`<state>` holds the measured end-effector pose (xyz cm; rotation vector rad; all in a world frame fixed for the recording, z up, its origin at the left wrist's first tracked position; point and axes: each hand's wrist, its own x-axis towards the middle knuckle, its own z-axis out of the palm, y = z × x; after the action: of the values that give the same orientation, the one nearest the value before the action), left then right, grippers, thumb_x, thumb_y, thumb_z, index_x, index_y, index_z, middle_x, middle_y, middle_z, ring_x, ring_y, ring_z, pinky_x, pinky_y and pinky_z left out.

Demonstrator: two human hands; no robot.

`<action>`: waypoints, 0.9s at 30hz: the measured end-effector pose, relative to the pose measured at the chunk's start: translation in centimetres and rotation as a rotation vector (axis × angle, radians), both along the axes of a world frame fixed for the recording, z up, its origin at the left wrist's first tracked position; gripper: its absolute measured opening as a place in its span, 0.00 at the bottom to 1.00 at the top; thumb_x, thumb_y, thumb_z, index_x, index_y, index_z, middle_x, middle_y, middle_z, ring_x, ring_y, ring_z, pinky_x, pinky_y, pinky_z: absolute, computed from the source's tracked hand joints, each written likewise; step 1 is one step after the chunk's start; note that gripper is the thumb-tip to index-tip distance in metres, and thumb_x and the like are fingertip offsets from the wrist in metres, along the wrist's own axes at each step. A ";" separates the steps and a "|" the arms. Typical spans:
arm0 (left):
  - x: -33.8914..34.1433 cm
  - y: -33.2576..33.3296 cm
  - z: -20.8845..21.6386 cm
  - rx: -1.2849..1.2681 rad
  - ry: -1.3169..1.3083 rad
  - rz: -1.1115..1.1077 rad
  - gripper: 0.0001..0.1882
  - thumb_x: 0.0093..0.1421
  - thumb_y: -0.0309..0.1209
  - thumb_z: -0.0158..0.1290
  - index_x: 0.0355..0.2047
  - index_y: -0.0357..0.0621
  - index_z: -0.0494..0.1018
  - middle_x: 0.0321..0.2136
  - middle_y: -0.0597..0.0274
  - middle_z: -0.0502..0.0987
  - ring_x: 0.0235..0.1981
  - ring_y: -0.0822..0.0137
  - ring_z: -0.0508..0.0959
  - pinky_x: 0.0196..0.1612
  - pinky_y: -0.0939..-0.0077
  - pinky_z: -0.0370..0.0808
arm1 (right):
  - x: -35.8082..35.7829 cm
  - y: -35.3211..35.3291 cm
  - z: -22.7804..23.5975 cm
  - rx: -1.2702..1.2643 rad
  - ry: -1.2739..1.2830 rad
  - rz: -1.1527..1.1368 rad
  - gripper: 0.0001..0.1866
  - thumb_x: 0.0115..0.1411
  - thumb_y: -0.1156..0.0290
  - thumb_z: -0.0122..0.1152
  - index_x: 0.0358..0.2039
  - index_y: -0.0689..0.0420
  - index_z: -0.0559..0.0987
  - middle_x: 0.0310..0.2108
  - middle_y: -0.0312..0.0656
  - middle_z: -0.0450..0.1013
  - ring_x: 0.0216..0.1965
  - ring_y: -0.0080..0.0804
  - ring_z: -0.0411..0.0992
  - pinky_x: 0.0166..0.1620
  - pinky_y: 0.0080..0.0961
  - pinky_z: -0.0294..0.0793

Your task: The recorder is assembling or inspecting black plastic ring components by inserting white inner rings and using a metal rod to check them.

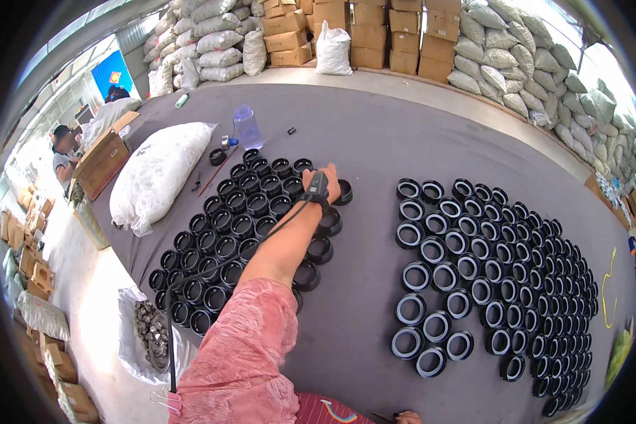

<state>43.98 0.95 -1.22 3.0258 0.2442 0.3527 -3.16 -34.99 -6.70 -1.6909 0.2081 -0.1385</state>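
Observation:
My left hand (321, 178) reaches far over the grey-covered table, with a dark device strapped at its wrist. Its fingers are closed at the edge of a black ring (344, 192), at the right side of a cluster of black rings (242, 226); the wrist and device partly hide the grip. At the very bottom edge, only the curled fingers of my right hand (407, 417) show, beside a dark thing (381, 418) that is cut off by the picture's rim. A second, larger group of black rings with pale inner rims (432, 249) stands in rows on the right.
Left of the cluster lie a full white sack (164, 169), a purple bottle (247, 127) and a thin red stick (218, 172). A lined container of dark metallic pieces (151, 336) stands at the near left. Yellow cord (607, 290) lies far right. Another person (65, 154) is beyond the carton.

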 end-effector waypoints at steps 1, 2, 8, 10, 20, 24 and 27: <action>-0.9 -0.3 1.0 0.011 -0.043 -0.001 0.26 0.56 0.47 0.58 0.47 0.39 0.72 0.42 0.43 0.80 0.48 0.48 0.80 0.49 0.49 0.72 | 0.0 0.0 0.0 -0.001 0.000 -0.005 0.09 0.64 0.74 0.54 0.25 0.61 0.75 0.27 0.47 0.73 0.27 0.34 0.69 0.42 0.36 0.73; -0.2 0.4 0.9 -0.005 -0.134 0.004 0.26 0.55 0.47 0.60 0.47 0.41 0.74 0.44 0.45 0.79 0.47 0.46 0.79 0.47 0.52 0.75 | 0.2 0.0 -0.1 -0.001 -0.002 -0.010 0.09 0.63 0.74 0.54 0.25 0.61 0.75 0.27 0.47 0.73 0.27 0.34 0.69 0.42 0.35 0.73; -4.7 7.3 3.4 -0.169 0.063 -0.427 0.12 0.48 0.33 0.56 0.34 0.47 0.81 0.33 0.57 0.81 0.38 0.55 0.81 0.44 0.61 0.78 | 0.3 0.0 -0.3 0.004 -0.021 0.006 0.09 0.63 0.74 0.54 0.25 0.62 0.75 0.26 0.47 0.73 0.27 0.33 0.69 0.41 0.35 0.73; -6.8 7.7 3.1 -0.081 0.078 -0.504 0.12 0.47 0.33 0.56 0.33 0.48 0.83 0.35 0.60 0.81 0.40 0.57 0.80 0.44 0.64 0.77 | 0.2 0.1 -0.3 0.004 -0.026 0.010 0.09 0.63 0.75 0.54 0.25 0.62 0.75 0.26 0.47 0.73 0.27 0.33 0.69 0.41 0.34 0.73; -9.3 7.6 2.2 0.041 0.116 -0.639 0.09 0.50 0.34 0.55 0.24 0.47 0.83 0.37 0.63 0.81 0.43 0.56 0.77 0.48 0.59 0.74 | 0.1 0.5 -0.3 0.002 -0.051 0.018 0.08 0.62 0.76 0.54 0.25 0.62 0.75 0.26 0.46 0.73 0.26 0.32 0.69 0.40 0.33 0.72; -10.1 5.1 3.5 0.008 0.026 -0.656 0.10 0.49 0.30 0.54 0.32 0.47 0.80 0.38 0.60 0.81 0.44 0.56 0.77 0.51 0.61 0.71 | -0.1 0.5 -0.4 0.001 -0.048 0.008 0.08 0.62 0.76 0.54 0.25 0.62 0.75 0.26 0.46 0.73 0.26 0.31 0.69 0.40 0.33 0.72; -8.4 4.2 3.3 -0.087 -0.115 -0.669 0.16 0.49 0.29 0.53 0.40 0.47 0.78 0.39 0.59 0.81 0.47 0.56 0.77 0.53 0.60 0.71 | -0.2 0.5 -0.3 -0.003 -0.041 0.004 0.08 0.62 0.76 0.54 0.25 0.62 0.75 0.26 0.46 0.73 0.26 0.31 0.69 0.39 0.32 0.72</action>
<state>35.55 5.11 2.10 2.7676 -0.7184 0.4277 -3.35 -34.50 -7.04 -1.6898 0.1740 -0.1705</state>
